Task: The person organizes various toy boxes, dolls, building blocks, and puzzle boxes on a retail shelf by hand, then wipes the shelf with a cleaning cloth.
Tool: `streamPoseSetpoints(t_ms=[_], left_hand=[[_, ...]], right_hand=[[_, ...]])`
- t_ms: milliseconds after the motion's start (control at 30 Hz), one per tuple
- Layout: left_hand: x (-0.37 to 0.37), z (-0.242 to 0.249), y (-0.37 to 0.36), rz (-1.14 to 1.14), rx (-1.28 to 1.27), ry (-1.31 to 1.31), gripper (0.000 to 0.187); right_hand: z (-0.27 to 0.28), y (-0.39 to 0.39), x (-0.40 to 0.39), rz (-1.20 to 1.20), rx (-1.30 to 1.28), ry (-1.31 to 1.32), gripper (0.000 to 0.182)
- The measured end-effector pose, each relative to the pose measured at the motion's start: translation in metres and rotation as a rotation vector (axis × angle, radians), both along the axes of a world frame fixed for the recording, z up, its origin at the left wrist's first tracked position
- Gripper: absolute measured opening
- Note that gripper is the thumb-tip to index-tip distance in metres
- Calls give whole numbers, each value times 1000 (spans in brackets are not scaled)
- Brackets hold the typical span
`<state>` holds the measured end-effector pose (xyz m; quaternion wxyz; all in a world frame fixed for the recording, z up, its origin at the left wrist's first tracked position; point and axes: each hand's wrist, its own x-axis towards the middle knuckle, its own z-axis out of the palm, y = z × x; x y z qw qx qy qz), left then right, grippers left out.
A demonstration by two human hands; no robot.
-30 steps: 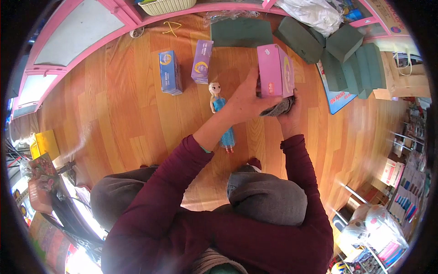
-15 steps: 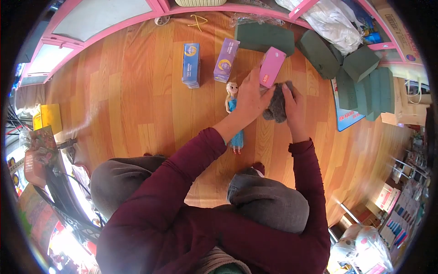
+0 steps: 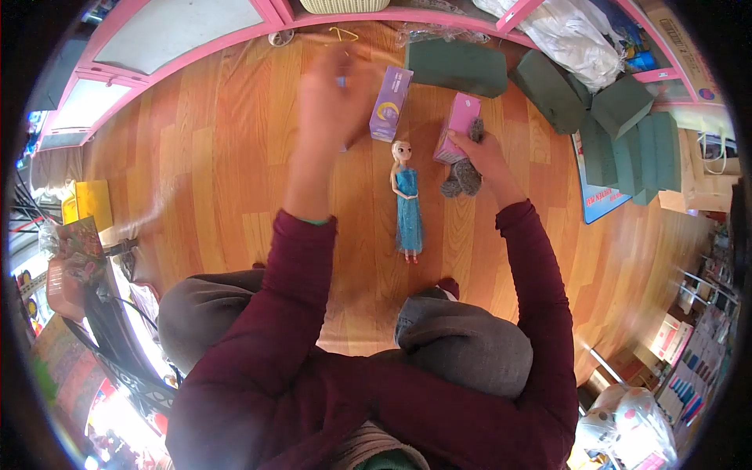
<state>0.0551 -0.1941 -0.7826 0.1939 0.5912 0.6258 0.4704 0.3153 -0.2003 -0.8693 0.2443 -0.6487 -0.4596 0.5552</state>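
My left hand (image 3: 337, 98) is smeared by motion above the blue box (image 3: 342, 147) and hides nearly all of it; its fingers are not clear. My right hand (image 3: 489, 164) is closed on a fuzzy grey thing (image 3: 462, 180), soft-looking, whose exact kind I cannot make out. The thumb of that hand lies against the pink box (image 3: 462, 110), and part of the grey thing overlaps the box's side. Between my arms a doll (image 3: 407, 207) in a blue dress lies face up on the floor. Past its head stands a purple box (image 3: 389, 106).
Dark green foam blocks (image 3: 457, 66) lie along the back, with more piled at the right (image 3: 619, 117). A yellow hanger (image 3: 343, 34) rests near the pink cabinet frame (image 3: 196, 51). My crossed legs (image 3: 470, 341) border the near floor.
My left hand has left the grey thing and swung left to the blue box. The pink box sits slightly lower and more upright. My right hand keeps the grey thing, now beside the box.
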Motion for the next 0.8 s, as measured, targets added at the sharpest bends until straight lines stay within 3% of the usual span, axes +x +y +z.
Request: streamPoseSetpoints(t_ms=[67,100,167,267,433,533,633,700,733,800], left_hand=[[-38,-24,3,165,-156,290,59],[-48,-48,3,167,-150,289,59],[-55,-79,2,95,-496,105,72],[-32,-92,3,-29,-583,-72,75],[-23,-108,29,-20,-450,-74,72],[-19,-100,36,-1,-470,-207,70],[-17,-93,28,36,-454,-188,83],[-8,-58,21,35,-506,141,105],[-3,-49,19,28,-509,150,105],[5,-36,20,69,-677,394,121]], right_hand=[[5,2,-5,-23,-4,115,47],[7,4,-6,-45,-21,228,47],[0,16,-9,-29,8,231,47],[-7,30,-21,26,40,202,49],[0,42,-57,154,-93,102,53],[-8,30,-73,194,-8,198,55],[-14,17,-86,193,113,142,55],[15,12,-97,295,130,104,59],[1,10,-99,285,128,111,59],[-28,9,-107,423,477,106,68]])
